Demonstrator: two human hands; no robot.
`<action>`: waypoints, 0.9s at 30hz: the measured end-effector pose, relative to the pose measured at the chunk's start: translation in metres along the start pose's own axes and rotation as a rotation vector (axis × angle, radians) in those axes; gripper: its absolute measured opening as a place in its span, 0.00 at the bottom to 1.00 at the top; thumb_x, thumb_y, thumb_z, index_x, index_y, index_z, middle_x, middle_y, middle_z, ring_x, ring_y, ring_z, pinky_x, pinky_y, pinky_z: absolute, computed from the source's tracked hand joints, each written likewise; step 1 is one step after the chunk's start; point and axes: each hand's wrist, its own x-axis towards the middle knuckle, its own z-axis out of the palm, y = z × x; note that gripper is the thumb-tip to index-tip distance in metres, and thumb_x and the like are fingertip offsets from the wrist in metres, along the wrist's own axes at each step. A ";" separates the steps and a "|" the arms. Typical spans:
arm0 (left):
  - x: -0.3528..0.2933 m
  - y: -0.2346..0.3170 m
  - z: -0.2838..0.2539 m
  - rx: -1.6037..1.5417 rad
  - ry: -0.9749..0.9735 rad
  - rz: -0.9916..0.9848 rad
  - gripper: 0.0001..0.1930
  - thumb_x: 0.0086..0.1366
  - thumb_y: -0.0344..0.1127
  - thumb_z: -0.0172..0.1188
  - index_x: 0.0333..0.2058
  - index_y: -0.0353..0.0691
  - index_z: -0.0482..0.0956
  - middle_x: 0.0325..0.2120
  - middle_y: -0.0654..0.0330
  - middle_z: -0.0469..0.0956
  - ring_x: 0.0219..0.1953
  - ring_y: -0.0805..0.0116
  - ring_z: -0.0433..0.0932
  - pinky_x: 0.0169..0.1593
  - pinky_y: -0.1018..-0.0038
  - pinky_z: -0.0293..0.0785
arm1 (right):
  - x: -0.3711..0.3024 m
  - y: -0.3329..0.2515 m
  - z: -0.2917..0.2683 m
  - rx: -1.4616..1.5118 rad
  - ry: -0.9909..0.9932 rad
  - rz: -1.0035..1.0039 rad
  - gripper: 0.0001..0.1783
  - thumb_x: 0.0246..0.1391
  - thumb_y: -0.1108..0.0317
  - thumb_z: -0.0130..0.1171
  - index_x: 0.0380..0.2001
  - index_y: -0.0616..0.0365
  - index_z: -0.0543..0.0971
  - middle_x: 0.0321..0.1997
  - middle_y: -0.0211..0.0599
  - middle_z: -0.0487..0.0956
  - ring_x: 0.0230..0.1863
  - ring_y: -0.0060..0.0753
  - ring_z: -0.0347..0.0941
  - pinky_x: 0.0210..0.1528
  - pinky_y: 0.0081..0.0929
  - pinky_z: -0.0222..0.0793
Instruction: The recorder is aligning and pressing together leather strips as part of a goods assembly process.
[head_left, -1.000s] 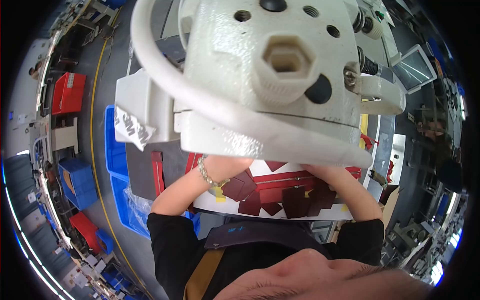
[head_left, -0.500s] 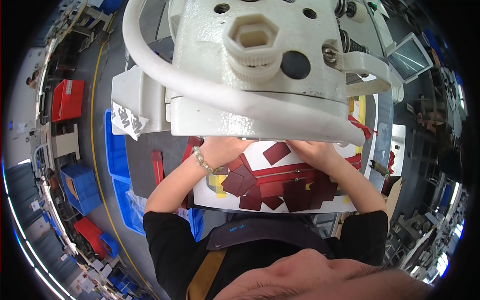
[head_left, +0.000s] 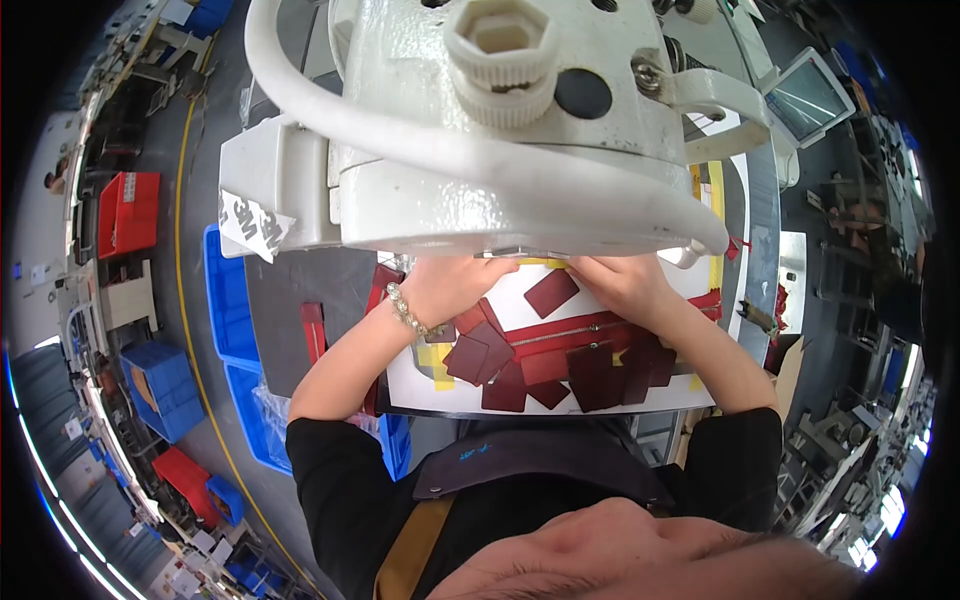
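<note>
A white industrial sewing machine head [head_left: 500, 200] hangs over the work and covers most of my fingers. My left hand [head_left: 455, 285], a beaded bracelet on its wrist, reaches in beneath its lower edge, with the thumb pointing inward. From the other side comes my right hand [head_left: 630, 287], its fingertips also running under the head. Whatever they touch there is hidden. Between my hands a dark red rectangular leather piece [head_left: 552, 293] lies on the white work surface. Nearer me are a red zipper strip [head_left: 560, 338] and several overlapping maroon leather pieces [head_left: 508, 387].
Blue bins [head_left: 232, 310] stand left of the table, one holding clear plastic. A separate red zipper strip [head_left: 313, 332] lies on the dark tabletop [head_left: 285, 290]. Yellow tape [head_left: 437, 362] marks the white surface. A screen [head_left: 810, 105] stands at the far right.
The view has shifted slightly, so the machine head sits higher in the picture. Both hands stay at its lower edge, and the leather pieces keep their arrangement.
</note>
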 end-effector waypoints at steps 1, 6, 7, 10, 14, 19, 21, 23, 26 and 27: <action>0.002 0.000 0.000 -0.001 0.002 0.001 0.10 0.57 0.39 0.62 0.38 0.47 0.81 0.33 0.64 0.80 0.36 0.65 0.79 0.44 0.69 0.73 | 0.002 0.000 0.001 -0.002 -0.001 0.000 0.15 0.45 0.72 0.64 0.40 0.55 0.81 0.45 0.32 0.80 0.44 0.33 0.77 0.41 0.27 0.75; 0.005 0.001 0.001 -0.073 -0.057 -0.026 0.15 0.57 0.36 0.60 0.44 0.50 0.79 0.40 0.68 0.80 0.41 0.69 0.78 0.41 0.72 0.75 | 0.002 -0.006 0.001 -0.046 0.008 0.013 0.18 0.44 0.71 0.64 0.42 0.54 0.80 0.47 0.28 0.79 0.46 0.29 0.76 0.41 0.26 0.76; 0.007 0.002 -0.001 -0.071 -0.090 -0.029 0.16 0.58 0.36 0.59 0.47 0.50 0.76 0.40 0.67 0.80 0.39 0.70 0.79 0.38 0.74 0.76 | 0.001 -0.007 0.003 -0.050 0.009 0.013 0.18 0.44 0.71 0.64 0.42 0.54 0.80 0.47 0.28 0.79 0.46 0.29 0.76 0.41 0.26 0.76; 0.013 0.005 -0.009 -0.099 -0.180 -0.075 0.15 0.61 0.36 0.56 0.48 0.49 0.75 0.40 0.66 0.80 0.38 0.68 0.80 0.36 0.73 0.76 | 0.004 -0.013 0.007 -0.094 0.013 0.032 0.19 0.43 0.71 0.64 0.43 0.55 0.79 0.47 0.31 0.78 0.47 0.31 0.75 0.40 0.26 0.76; 0.017 0.007 -0.011 -0.135 -0.212 -0.091 0.14 0.62 0.36 0.54 0.48 0.48 0.73 0.41 0.66 0.80 0.38 0.67 0.80 0.35 0.72 0.77 | 0.012 -0.026 0.003 -0.121 -0.014 0.081 0.24 0.41 0.68 0.64 0.46 0.59 0.77 0.46 0.36 0.76 0.46 0.36 0.73 0.48 0.30 0.73; 0.013 0.004 -0.005 -0.129 -0.084 -0.030 0.14 0.62 0.35 0.54 0.48 0.46 0.73 0.39 0.67 0.78 0.37 0.67 0.80 0.35 0.72 0.76 | 0.015 -0.037 0.014 -0.200 0.008 0.154 0.28 0.43 0.64 0.63 0.50 0.62 0.74 0.45 0.38 0.73 0.48 0.39 0.70 0.51 0.34 0.69; 0.012 0.003 -0.003 -0.119 -0.081 -0.025 0.15 0.62 0.35 0.54 0.48 0.46 0.73 0.39 0.67 0.78 0.37 0.68 0.80 0.35 0.72 0.75 | 0.017 -0.040 0.016 -0.200 0.026 0.176 0.27 0.44 0.64 0.62 0.50 0.62 0.75 0.45 0.38 0.73 0.47 0.39 0.69 0.50 0.33 0.69; 0.011 0.004 -0.004 -0.105 -0.083 -0.029 0.15 0.61 0.35 0.55 0.48 0.47 0.73 0.39 0.67 0.77 0.37 0.68 0.79 0.35 0.72 0.75 | 0.018 -0.042 0.018 -0.190 0.046 0.192 0.27 0.44 0.65 0.62 0.50 0.63 0.75 0.45 0.38 0.73 0.47 0.40 0.69 0.49 0.33 0.69; 0.011 0.007 -0.006 -0.073 -0.072 -0.057 0.14 0.60 0.35 0.55 0.46 0.46 0.75 0.40 0.67 0.77 0.37 0.70 0.79 0.38 0.72 0.73 | 0.018 -0.042 0.019 -0.210 0.064 0.208 0.25 0.44 0.66 0.61 0.48 0.63 0.76 0.44 0.37 0.73 0.46 0.40 0.69 0.48 0.32 0.69; 0.007 0.006 -0.005 -0.031 -0.009 -0.023 0.14 0.59 0.35 0.57 0.44 0.44 0.76 0.39 0.67 0.78 0.38 0.70 0.78 0.39 0.72 0.72 | 0.018 -0.041 0.020 -0.225 0.068 0.193 0.24 0.43 0.67 0.61 0.47 0.62 0.77 0.43 0.37 0.73 0.45 0.40 0.70 0.47 0.31 0.70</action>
